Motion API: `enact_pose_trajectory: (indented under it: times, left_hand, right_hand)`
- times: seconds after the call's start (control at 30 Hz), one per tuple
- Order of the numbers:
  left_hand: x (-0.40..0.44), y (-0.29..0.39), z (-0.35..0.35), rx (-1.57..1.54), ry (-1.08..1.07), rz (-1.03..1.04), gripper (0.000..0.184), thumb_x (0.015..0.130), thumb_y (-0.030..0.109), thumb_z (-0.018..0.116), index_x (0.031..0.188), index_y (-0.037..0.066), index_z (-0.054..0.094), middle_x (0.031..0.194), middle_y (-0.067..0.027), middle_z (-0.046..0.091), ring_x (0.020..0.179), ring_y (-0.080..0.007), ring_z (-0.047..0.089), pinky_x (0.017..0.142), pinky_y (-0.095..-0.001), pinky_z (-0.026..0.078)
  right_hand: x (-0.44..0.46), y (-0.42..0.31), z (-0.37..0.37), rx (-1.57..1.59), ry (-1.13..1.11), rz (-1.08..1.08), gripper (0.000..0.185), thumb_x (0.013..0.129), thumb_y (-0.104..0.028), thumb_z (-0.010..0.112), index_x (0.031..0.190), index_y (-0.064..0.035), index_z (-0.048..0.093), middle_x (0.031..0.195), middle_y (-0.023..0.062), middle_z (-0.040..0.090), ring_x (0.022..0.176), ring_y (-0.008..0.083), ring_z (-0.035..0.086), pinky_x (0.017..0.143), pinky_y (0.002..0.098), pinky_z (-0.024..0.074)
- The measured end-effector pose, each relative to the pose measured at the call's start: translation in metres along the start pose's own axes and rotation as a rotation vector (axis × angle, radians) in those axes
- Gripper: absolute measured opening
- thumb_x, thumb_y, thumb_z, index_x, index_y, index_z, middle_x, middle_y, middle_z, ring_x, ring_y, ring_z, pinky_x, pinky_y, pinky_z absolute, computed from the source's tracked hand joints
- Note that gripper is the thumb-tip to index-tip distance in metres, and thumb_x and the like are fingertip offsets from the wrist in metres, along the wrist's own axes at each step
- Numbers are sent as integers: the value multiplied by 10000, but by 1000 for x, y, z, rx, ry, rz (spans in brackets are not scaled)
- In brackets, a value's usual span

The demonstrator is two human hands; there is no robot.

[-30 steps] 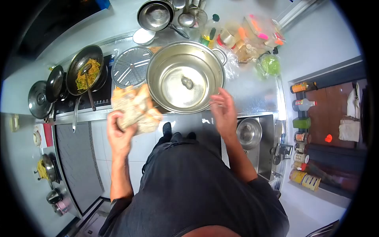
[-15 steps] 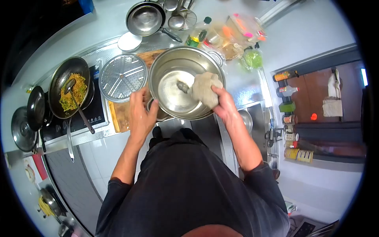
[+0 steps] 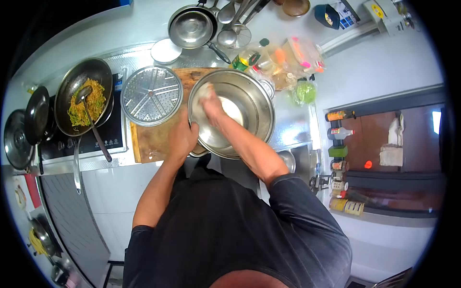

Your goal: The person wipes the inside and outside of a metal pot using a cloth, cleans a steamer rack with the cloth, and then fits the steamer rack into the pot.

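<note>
A large stainless steel pot (image 3: 257,108) stands at the counter's front edge, partly over a wooden cutting board, its open top facing me. Inside it, my right hand (image 3: 210,104) is closed on a beige cloth (image 3: 205,91) against the left inner wall; both are slightly blurred. My left hand (image 3: 185,137) grips the pot's left side, thumb by the rim, the other fingers partly hidden. Left of the pot, a round perforated steamer plate (image 3: 151,96) lies on the board.
The cutting board (image 3: 149,144) reaches under the steamer plate. On the left, a wok (image 3: 65,103) of noodles with a ladle (image 3: 91,117) sits on the cooktop. Pans (image 3: 191,30) and ladles hang or lie at the back. Bottles (image 3: 245,60) and bagged items (image 3: 305,55) stand behind the pot.
My right hand has carried the cloth from the pot's right rim across to its left inner wall. My left hand has closed in on the pot's left side. The view has shifted slightly.
</note>
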State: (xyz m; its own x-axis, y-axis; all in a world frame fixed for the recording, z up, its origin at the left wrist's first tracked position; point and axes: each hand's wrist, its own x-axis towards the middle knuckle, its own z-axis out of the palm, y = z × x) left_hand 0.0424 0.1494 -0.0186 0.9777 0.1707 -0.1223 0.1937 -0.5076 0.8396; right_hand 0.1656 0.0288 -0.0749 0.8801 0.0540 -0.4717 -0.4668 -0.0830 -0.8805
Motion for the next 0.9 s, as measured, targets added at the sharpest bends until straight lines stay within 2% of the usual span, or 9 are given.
enact_pose_trajectory:
  times: [0.13,0.23,0.3,0.4,0.53,0.7,0.77,0.83,0.9]
  left_hand:
    - [4,-5,7,-50,43,-35,560,881,252,520,1409,119,385,998,-287,653,913,-467,627,810,-543,473]
    - [5,-6,10,-103,17,-128,557,878,246,522,1407,125,395,1011,-287,652,925,-473,623,814,-547,472]
    - [8,-10,11,-67,-21,-141,555,881,238,524,1411,135,397,1022,-284,652,941,-477,618,829,-547,470]
    - [6,-3,5,-116,-15,-132,558,879,228,534,1415,161,394,1037,-269,653,951,-472,616,844,-550,468]
    - [7,4,-4,-135,-100,-200,598,859,226,550,1431,188,380,1075,-264,640,990,-450,611,870,-533,465]
    - [8,-9,0,-291,-72,-181,636,825,207,563,1430,135,382,1148,-273,625,1069,-437,595,936,-484,455]
    - [7,-10,3,-337,-79,-239,626,820,211,568,1415,99,409,1182,-266,619,1098,-429,588,959,-462,449]
    - [5,-11,3,-343,-53,-228,615,819,222,576,1405,94,440,1184,-263,621,1097,-419,594,956,-455,454]
    - [4,-9,2,-344,-52,-238,613,818,228,581,1401,94,452,1183,-260,624,1095,-414,598,954,-452,457]
  right_hand:
    - [-56,-5,-53,-708,-778,23,549,760,-55,614,1305,-116,590,987,59,657,918,167,604,824,319,477]
    - [-58,-20,-78,-1214,-1065,53,538,738,-57,605,1271,-120,616,1030,90,675,937,197,622,837,331,477]
    - [-68,-29,-72,-1378,-1133,-158,511,718,-68,616,1226,-124,638,1064,133,662,949,262,636,855,361,490]
    - [-69,-25,-54,-1361,-869,-1082,249,786,-189,670,1015,-94,691,1006,126,597,930,327,620,836,437,495]
    - [-2,-34,-38,-1567,-840,-1587,180,750,-183,654,911,-103,674,1038,85,588,929,283,596,770,408,503]
    - [64,-39,-97,-1819,-664,-1485,193,829,-203,605,975,-104,685,1106,80,595,1014,291,594,802,408,509]
    - [46,-19,-126,-2158,-329,-858,228,840,-183,580,1012,-76,686,1160,110,605,1021,328,624,840,425,520]
    - [12,-12,-131,-2320,-453,-418,309,847,-212,562,1040,-13,700,1225,188,629,1061,314,635,852,410,528]
    - [-12,-1,-122,-2146,-750,32,326,779,-176,569,1034,-4,675,942,196,684,923,287,686,781,430,537]
